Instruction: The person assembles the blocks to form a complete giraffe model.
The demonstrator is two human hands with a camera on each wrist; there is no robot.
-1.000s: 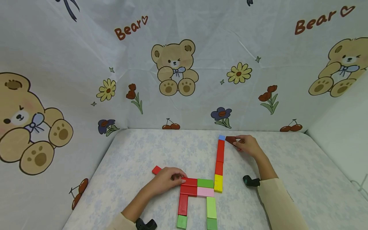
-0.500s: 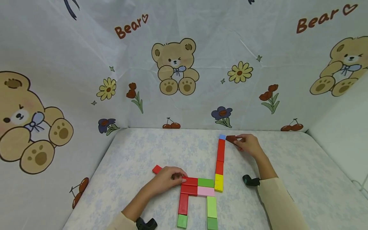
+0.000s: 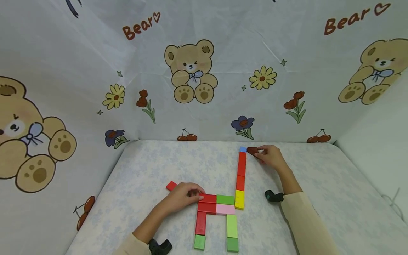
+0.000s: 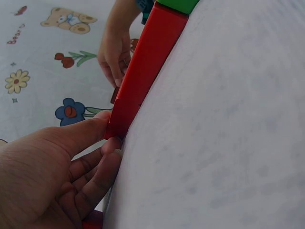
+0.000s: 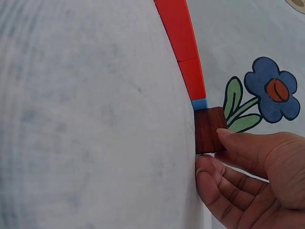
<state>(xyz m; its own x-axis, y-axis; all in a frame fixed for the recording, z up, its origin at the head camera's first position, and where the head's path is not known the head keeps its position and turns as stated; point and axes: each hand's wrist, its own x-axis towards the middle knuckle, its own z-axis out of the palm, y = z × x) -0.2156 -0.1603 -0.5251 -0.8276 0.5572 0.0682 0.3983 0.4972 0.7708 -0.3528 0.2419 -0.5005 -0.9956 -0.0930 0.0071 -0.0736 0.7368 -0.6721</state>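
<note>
Flat coloured blocks form a four-legged-looking figure with a tall neck. My right hand [image 3: 271, 156] pinches a dark brown wooden block [image 5: 210, 130] between thumb and fingers. Its edge meets the small blue block [image 5: 199, 103] topping the column of red blocks [image 3: 242, 164]. My left hand [image 3: 184, 195] is at the figure's left corner, thumb and fingers pinching the end of a red block [image 4: 126, 117]. Another red block [image 3: 171, 185] slants out behind that hand, partly hidden. Green [image 3: 225, 199] and pink [image 3: 225, 209] blocks continue the body, beside a yellow block [image 3: 239, 200].
Below the body, one leg is a red block [image 3: 200, 223] over a green block [image 3: 199, 242]. The other leg is a light green block [image 3: 232, 226] over a green one. A bear-print cloth [image 3: 220, 71] rises behind the pale table [image 3: 153, 159].
The head view has shifted slightly, moving the whole scene a little left and up. Both hands and the blocks keep the same places relative to each other.
</note>
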